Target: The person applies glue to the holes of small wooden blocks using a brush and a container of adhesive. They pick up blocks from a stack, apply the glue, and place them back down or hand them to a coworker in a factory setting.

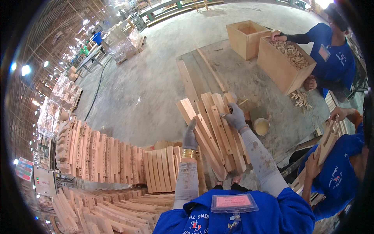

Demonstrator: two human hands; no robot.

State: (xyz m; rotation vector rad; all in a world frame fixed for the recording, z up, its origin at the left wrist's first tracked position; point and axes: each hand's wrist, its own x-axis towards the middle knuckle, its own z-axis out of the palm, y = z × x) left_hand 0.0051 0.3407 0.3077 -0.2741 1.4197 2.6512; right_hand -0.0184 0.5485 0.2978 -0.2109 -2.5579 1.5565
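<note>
A fan of long wooden slats [212, 132] lies on the workbench [272, 89], long axes running away from the person. The gloved left hand [190, 134] presses flat on the left edge; the right hand [235, 117] (nearer the far ends) grips a small brush [233, 109].

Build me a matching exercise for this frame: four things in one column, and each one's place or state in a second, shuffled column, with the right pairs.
Things:
1. left hand
2. right hand
3. small round cup
4. wooden box of dowels

Places or states:
A. stands on the workbench just right of the gloved hand with the stick
B. rests on the left edge of the bundle of wooden slats
C. at the far right of the bench, next to an empty box
D. holds a thin stick over the slats

Pairs: 1-B, 2-D, 3-A, 4-C
</note>
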